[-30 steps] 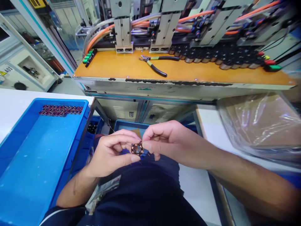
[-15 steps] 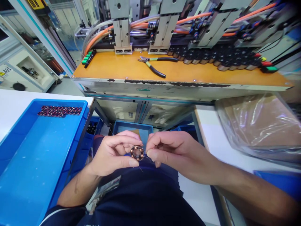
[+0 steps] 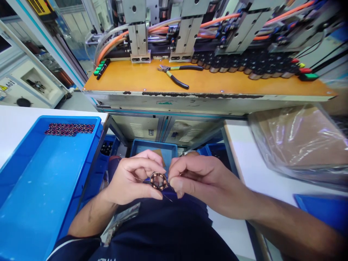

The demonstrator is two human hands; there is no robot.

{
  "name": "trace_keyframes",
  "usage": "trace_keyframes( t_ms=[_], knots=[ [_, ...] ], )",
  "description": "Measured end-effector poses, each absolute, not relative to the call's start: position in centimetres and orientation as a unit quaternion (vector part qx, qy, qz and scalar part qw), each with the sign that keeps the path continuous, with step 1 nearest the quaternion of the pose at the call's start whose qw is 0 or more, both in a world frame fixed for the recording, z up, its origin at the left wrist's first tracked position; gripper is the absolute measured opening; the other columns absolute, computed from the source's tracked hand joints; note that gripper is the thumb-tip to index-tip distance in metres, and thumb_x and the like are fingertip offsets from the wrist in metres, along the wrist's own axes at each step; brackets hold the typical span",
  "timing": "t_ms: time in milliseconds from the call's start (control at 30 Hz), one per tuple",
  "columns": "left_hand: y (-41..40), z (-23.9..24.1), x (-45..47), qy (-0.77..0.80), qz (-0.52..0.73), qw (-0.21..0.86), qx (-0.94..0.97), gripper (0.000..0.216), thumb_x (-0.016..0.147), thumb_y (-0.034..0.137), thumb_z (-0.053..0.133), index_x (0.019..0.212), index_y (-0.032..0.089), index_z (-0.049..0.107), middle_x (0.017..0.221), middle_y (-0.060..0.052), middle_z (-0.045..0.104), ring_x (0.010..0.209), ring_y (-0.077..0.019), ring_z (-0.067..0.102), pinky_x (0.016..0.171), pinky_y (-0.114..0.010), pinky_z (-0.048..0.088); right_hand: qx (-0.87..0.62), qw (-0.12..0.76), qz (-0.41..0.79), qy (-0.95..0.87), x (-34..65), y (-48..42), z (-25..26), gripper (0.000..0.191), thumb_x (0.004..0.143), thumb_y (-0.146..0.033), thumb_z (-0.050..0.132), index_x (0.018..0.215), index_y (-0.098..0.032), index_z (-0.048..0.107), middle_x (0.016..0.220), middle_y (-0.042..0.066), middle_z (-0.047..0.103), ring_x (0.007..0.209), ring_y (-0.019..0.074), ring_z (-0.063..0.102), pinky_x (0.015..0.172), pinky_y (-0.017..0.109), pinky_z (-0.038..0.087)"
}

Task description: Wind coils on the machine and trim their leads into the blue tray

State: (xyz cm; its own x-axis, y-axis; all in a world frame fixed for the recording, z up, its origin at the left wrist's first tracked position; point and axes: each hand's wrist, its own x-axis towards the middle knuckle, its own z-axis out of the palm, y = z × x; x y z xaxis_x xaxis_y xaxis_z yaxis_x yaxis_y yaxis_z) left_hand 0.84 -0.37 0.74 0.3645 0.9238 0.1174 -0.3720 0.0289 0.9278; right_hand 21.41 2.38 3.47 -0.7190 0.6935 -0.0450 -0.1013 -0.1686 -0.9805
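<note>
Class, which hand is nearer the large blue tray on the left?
Left. The left hand is right of the blue tray; the right hand is farther right.

Factory workshop, no mistaking it: metal fixtures [image 3: 139,41] line the machine [image 3: 195,105] ahead, orange hoses [image 3: 289,13] threading between them, and on its orange ledge [image 3: 130,79] lie cutting pliers [image 3: 178,80] beside a crowd of dark cylindrical parts [image 3: 252,67]! Swing left and a blue tray [image 3: 40,181] on a white table [image 3: 16,116] carries a tight batch of small parts [image 3: 69,129], while beyond it a pale cabinet [image 3: 40,98] wears the label A01 [image 3: 10,83] and a yellow warning triangle [image 3: 3,88].
</note>
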Motion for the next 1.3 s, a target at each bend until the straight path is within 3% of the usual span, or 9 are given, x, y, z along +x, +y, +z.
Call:
trace_keyframes(
  t_ms=[367, 533, 800, 900, 967, 1033, 1133, 1300],
  knots=[
    [-0.2, 0.5, 0.7, 0.258, 0.488, 0.694, 0.462, 0.044, 0.058, 0.010, 0.089, 0.099, 0.020, 0.077, 0.097, -0.005, 0.063, 0.072, -0.0075, 0.062, 0.065, -0.017, 0.053, -0.258, 0.235, 0.762, -0.546, 21.3, 2.5, 3.3, 0.021, 0.090, -0.027, 0.063, 0.075, -0.013, 0.062, 0.067, 0.001, 0.060, 0.059, 0.0073, 0.054, 0.055, 0.018, 0.041],
    [-0.2, 0.4, 0.6, 0.277, 0.494, 0.681, 0.464, 0.049, 0.053, 0.012, 0.092, 0.099, 0.022, 0.078, 0.096, -0.005, 0.063, 0.072, -0.0080, 0.059, 0.062, -0.016, 0.051, -0.256, 0.256, 0.737, -0.571, 21.0, 2.2, 3.4, 0.021, 0.092, -0.027, 0.062, 0.076, -0.013, 0.062, 0.068, 0.001, 0.059, 0.061, 0.0077, 0.053, 0.055, 0.019, 0.041],
    [-0.4, 0.6, 0.6, 0.272, 0.496, 0.666, 0.487, 0.045, 0.055, 0.013, 0.091, 0.096, 0.018, 0.075, 0.095, -0.004, 0.060, 0.070, -0.0086, 0.063, 0.064, -0.018, 0.053, -0.227, 0.295, 0.539, -0.756, 21.4, 1.8, 3.8, 0.013, 0.095, -0.017, 0.057, 0.082, -0.015, 0.061, 0.070, -0.001, 0.059, 0.062, 0.0067, 0.052, 0.058, 0.019, 0.042],
    [-0.5, 0.6, 0.4, 0.258, 0.489, 0.692, 0.464, 0.043, 0.057, 0.011, 0.090, 0.096, 0.017, 0.074, 0.093, -0.003, 0.059, 0.070, -0.0100, 0.066, 0.066, -0.020, 0.054, -0.215, 0.320, 0.355, -0.852, 22.3, 2.3, 3.5, 0.003, 0.094, -0.019, 0.062, 0.094, -0.016, 0.062, 0.081, 0.002, 0.065, 0.074, 0.0102, 0.061, 0.067, 0.022, 0.050],
    [-0.4, 0.6, 0.4, 0.246, 0.482, 0.715, 0.443, 0.036, 0.061, 0.013, 0.089, 0.094, 0.016, 0.073, 0.091, -0.003, 0.059, 0.070, -0.0105, 0.067, 0.066, -0.019, 0.053, -0.219, 0.351, 0.195, -0.889, 22.8, 2.8, 3.3, 0.011, 0.091, -0.020, 0.067, 0.100, -0.016, 0.063, 0.088, 0.005, 0.068, 0.082, 0.0135, 0.064, 0.077, 0.026, 0.054],
    [-0.4, 0.7, 0.5, 0.238, 0.470, 0.743, 0.413, 0.033, 0.062, 0.016, 0.088, 0.092, 0.013, 0.073, 0.091, -0.004, 0.059, 0.069, -0.0107, 0.067, 0.065, -0.019, 0.054, -0.179, 0.367, 0.112, -0.906, 23.0, 3.3, 3.3, 0.018, 0.087, -0.014, 0.070, 0.104, -0.013, 0.064, 0.092, 0.009, 0.070, 0.087, 0.0165, 0.065, 0.082, 0.030, 0.056],
    [-0.4, 0.8, 0.7, 0.234, 0.443, 0.784, 0.367, 0.033, 0.062, 0.017, 0.089, 0.090, 0.013, 0.073, 0.092, -0.004, 0.060, 0.068, -0.0103, 0.067, 0.064, -0.019, 0.054, -0.110, 0.362, 0.142, -0.915, 22.8, 3.8, 3.8, 0.023, 0.084, -0.008, 0.071, 0.106, -0.011, 0.065, 0.098, 0.010, 0.071, 0.092, 0.0189, 0.064, 0.082, 0.032, 0.058],
    [-0.5, 0.7, 1.0, 0.248, 0.429, 0.800, 0.337, 0.035, 0.057, 0.017, 0.091, 0.087, 0.013, 0.073, 0.091, -0.004, 0.062, 0.068, -0.0087, 0.064, 0.064, -0.018, 0.053, -0.070, 0.338, 0.172, -0.923, 22.4, 4.3, 4.7, 0.012, 0.092, -0.011, 0.062, 0.102, -0.016, 0.067, 0.101, 0.005, 0.073, 0.093, 0.0167, 0.066, 0.083, 0.029, 0.059]
  ],
)
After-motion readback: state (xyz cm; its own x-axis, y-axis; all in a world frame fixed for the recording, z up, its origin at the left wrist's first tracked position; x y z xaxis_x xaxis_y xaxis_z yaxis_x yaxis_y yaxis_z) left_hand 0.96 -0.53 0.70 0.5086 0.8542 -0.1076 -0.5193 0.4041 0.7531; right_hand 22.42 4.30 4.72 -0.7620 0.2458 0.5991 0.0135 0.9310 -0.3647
